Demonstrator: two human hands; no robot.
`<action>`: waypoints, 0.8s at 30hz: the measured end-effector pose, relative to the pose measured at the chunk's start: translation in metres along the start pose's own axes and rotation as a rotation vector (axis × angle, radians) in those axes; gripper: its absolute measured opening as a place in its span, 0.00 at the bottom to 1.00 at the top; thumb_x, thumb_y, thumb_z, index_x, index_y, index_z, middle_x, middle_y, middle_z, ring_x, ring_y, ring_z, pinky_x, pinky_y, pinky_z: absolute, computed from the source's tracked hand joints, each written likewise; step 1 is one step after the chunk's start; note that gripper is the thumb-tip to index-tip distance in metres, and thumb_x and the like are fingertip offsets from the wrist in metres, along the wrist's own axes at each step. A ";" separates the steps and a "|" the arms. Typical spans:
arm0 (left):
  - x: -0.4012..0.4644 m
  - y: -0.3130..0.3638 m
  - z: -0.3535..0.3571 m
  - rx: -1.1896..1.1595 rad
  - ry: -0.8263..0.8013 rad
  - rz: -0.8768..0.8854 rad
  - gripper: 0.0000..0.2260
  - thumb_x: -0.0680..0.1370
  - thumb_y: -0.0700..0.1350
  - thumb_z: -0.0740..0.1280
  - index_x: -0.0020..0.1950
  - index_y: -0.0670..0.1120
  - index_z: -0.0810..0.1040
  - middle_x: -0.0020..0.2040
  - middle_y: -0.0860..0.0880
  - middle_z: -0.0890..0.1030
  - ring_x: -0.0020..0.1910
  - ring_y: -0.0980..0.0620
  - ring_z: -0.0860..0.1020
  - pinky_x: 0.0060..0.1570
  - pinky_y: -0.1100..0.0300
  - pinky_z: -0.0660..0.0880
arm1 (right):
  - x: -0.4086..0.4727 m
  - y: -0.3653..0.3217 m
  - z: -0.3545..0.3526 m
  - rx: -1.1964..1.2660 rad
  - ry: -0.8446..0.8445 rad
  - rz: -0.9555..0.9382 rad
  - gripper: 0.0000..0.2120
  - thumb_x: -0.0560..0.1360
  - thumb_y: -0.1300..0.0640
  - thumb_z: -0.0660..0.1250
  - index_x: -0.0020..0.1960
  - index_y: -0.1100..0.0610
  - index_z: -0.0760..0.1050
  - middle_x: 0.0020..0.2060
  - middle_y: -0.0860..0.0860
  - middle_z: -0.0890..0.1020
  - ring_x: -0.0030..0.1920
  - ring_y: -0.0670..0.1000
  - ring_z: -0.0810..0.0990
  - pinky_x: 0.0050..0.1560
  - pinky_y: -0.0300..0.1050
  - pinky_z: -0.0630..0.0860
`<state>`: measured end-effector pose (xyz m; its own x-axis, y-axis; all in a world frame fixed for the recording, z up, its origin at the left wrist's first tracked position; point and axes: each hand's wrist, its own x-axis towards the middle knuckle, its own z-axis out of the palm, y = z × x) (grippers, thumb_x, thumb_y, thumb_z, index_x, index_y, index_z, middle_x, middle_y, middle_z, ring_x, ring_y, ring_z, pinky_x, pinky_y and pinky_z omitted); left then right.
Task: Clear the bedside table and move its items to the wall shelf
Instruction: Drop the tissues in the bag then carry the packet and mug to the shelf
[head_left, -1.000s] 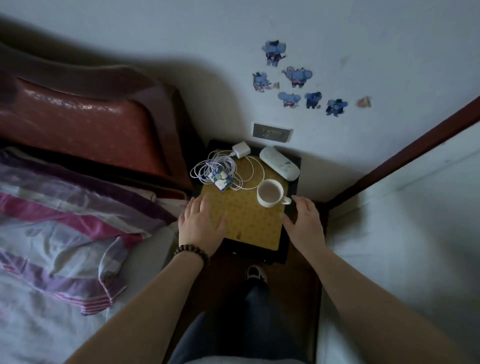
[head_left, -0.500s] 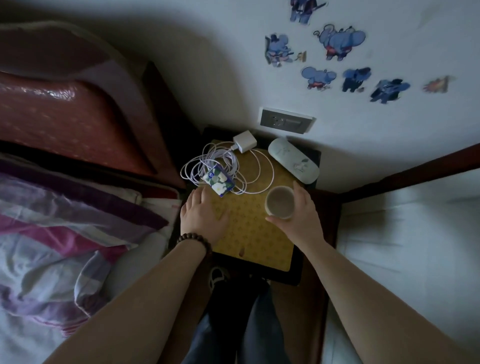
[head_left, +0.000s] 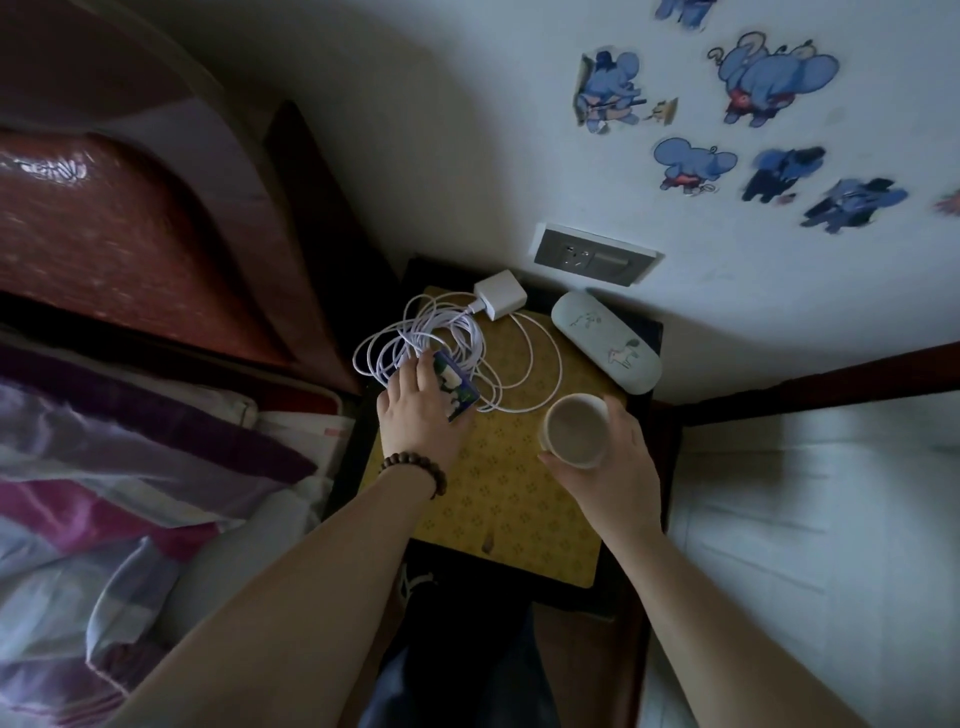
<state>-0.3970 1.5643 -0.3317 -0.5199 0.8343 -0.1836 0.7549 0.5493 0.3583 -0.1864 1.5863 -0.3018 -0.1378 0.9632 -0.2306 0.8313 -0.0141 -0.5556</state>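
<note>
Right hand: our right hand (head_left: 613, 467) grips the cup (head_left: 574, 428), lifted just above the table (head_left: 649, 332).
Left hand: our left hand (head_left: 421, 410) lies on the small pack (head_left: 457, 392) and cable (head_left: 441, 338), fingers reaching into the coil; we cannot tell if they grasp.
Charger: the charger (head_left: 500, 299) sits at the table's back edge.
Case: the case (head_left: 605, 348) rests at the back right corner.
Mat: a yellow mat (head_left: 498, 499) covers the top.

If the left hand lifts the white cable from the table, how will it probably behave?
The white cable lies in loose, uneven loops, so it is probably floppy and would sag and unravel. One end joins the white charger block, which may dangle and swing. Some loops overhang the bedside table edge, so they could snag.
</note>
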 end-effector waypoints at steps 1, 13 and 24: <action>-0.002 -0.001 -0.003 -0.008 0.011 0.009 0.39 0.70 0.60 0.69 0.73 0.45 0.58 0.69 0.45 0.66 0.68 0.45 0.63 0.66 0.47 0.62 | 0.000 -0.002 -0.001 0.008 0.000 0.011 0.45 0.62 0.40 0.76 0.71 0.52 0.60 0.63 0.50 0.73 0.58 0.51 0.75 0.46 0.41 0.71; -0.068 -0.028 -0.142 -0.162 0.209 -0.029 0.39 0.66 0.61 0.71 0.71 0.46 0.62 0.64 0.47 0.71 0.62 0.47 0.68 0.62 0.49 0.66 | -0.021 -0.121 -0.049 -0.005 -0.039 -0.281 0.42 0.64 0.40 0.75 0.70 0.52 0.61 0.62 0.49 0.73 0.58 0.49 0.74 0.49 0.42 0.73; -0.173 -0.079 -0.243 -0.284 0.563 -0.373 0.37 0.66 0.62 0.71 0.69 0.50 0.62 0.61 0.48 0.71 0.59 0.48 0.69 0.60 0.47 0.70 | -0.085 -0.246 -0.069 0.061 -0.189 -0.744 0.47 0.63 0.32 0.70 0.72 0.55 0.60 0.65 0.51 0.72 0.62 0.50 0.73 0.56 0.41 0.73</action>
<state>-0.4641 1.3646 -0.1056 -0.9065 0.4011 0.1315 0.3946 0.6947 0.6013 -0.3417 1.5260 -0.0903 -0.7433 0.6627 0.0915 0.4532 0.5995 -0.6597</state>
